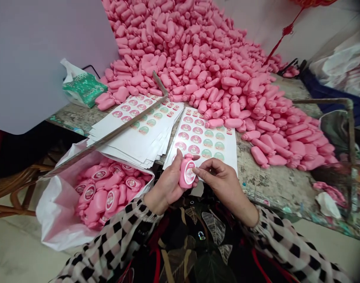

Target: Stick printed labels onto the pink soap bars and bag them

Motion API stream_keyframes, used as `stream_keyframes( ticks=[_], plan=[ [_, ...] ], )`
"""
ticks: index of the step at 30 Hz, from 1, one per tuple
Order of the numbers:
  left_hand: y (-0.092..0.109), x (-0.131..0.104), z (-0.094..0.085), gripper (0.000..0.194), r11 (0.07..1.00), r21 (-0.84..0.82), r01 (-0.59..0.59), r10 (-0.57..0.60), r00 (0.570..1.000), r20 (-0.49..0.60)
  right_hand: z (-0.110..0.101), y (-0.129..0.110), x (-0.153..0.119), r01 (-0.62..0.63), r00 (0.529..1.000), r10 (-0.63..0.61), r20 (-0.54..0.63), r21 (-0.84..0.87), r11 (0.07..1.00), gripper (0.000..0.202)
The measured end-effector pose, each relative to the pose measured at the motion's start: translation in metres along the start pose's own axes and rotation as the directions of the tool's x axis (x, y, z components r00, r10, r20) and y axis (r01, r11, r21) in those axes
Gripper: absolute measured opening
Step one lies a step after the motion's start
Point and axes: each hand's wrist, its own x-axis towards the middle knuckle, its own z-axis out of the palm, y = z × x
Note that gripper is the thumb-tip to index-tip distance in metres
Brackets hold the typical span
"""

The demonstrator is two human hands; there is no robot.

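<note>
Near the table's front edge, my left hand (pixel 170 181) is wrapped round a pink bottle (pixel 186 179) that bears an oval pink-and-white label. My right hand (pixel 218 175) is closed in a pinch, thumb and forefinger at the label's right side; whatever lies between the fingertips is too small to make out. Just behind the hands lies a sheet of round pink and green stickers (pixel 207 137). To its left is a fanned stack of similar sheets (pixel 138 137). Labelled pink bottles (pixel 110 200) fill an open white sack (pixel 54 216) at the lower left.
A large heap of pink bottles (pixel 191 59) without visible labels covers the back of the worn table (pixel 259 184). A metal bar (pixel 117 133) crosses the sheet stack. A green and white packet (pixel 82 88) stands at the left; a metal frame (pixel 351 149) rises at the right.
</note>
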Motion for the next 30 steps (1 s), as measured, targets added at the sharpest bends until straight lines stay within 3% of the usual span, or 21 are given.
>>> stream_keyframes(
  ticks=[11,16,19,22,26,28,30],
  plan=[
    [-0.006,0.003,0.0,0.054,0.998,0.015,-0.059,0.059,0.998,0.017,0.004,0.012,-0.001,0.022,1.0,-0.022,0.004,-0.074,0.997,0.024],
    [-0.003,-0.002,-0.001,0.056,0.993,0.1,-0.07,0.064,0.996,0.058,0.004,0.016,-0.003,0.035,0.999,-0.036,-0.005,-0.154,0.987,0.022],
    [0.001,-0.011,-0.005,0.053,0.97,0.237,-0.06,0.028,0.99,0.137,0.001,0.012,-0.005,0.114,0.994,-0.108,0.036,-0.274,0.955,0.019],
    [0.008,-0.021,-0.01,0.057,0.945,0.325,0.017,-0.072,0.984,0.16,-0.007,0.006,-0.008,0.212,0.977,-0.188,0.1,-0.49,0.846,0.019],
    [0.022,-0.041,-0.023,0.05,0.939,0.343,0.021,-0.032,0.999,0.028,-0.027,0.012,-0.007,0.145,0.983,-0.181,0.01,-0.643,0.752,0.025],
    [0.03,-0.053,-0.039,0.052,0.935,0.356,-0.004,0.043,0.994,-0.101,-0.045,0.022,-0.004,0.077,0.989,-0.141,-0.042,-0.668,0.74,0.027],
    [0.04,-0.065,-0.064,0.053,0.911,0.413,-0.013,0.125,0.962,-0.244,-0.069,0.034,-0.001,-0.006,0.99,-0.097,-0.098,-0.733,0.68,0.027]
  ],
)
